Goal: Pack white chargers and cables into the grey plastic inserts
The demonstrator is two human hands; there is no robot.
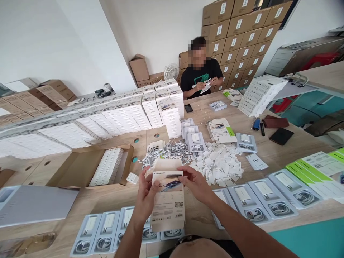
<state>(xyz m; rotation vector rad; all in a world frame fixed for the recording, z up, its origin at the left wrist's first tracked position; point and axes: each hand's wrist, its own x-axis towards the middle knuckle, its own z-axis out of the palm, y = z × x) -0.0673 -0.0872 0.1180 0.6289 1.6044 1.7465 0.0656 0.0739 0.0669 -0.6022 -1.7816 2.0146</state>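
Between my hands is a white printed cardboard box (168, 204), its top flap standing up. My left hand (146, 193) grips the left edge, thumb on the printed face. On the upper right, my right hand (196, 184) holds the same box with its fingers at the top edge. Just beyond lie a heap of white charging cables (172, 150) and a pile of small white paper pieces (217, 163). Grey-blue trays, each with a white charger and a coiled cable, lie in rows at both sides, such as a tray (88, 233) on the left and a tray (264, 197) on the right.
Stacked white boxes (120, 111) line the far left. An open brown carton (129, 161) holds white chargers. Across the table sits a co-worker (201, 75) handling a small piece. Flat green-and-white sleeves (314, 175), a black wallet (281, 136) and a phone (188, 108) lie about.
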